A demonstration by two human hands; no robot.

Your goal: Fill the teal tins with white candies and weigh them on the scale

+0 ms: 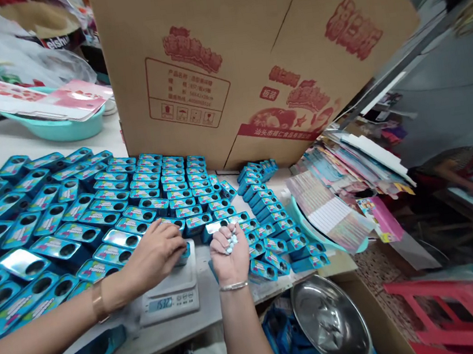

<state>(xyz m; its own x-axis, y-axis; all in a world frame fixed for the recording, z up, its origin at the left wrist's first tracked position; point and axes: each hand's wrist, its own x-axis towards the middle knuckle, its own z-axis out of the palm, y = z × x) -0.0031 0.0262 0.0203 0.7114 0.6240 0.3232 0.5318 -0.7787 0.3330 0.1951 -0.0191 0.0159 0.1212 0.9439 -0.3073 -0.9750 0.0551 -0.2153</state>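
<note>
My left hand (159, 254) reaches over a white digital scale (172, 301), its fingers closed around a small blue box (185, 256) on the weighing plate. Most of that box is hidden under the fingers. The scale's display seems to read 1532 or 15.32. Just right of the scale, my right hand (230, 256) is turned palm up with curled fingers, holding several small pale blue pieces (231, 241) that look like candies. Rows of blue boxes (109, 205), each with a round dark hole in the top, stand around both hands on the table.
A large cardboard carton (236, 43) stands behind the boxes. Printed cards (332, 211) lie over a teal basin on the right. A steel bowl (331, 321) sits below the table edge over more blue boxes. A red stool (458, 310) and another person's arm (458, 174) are farther right.
</note>
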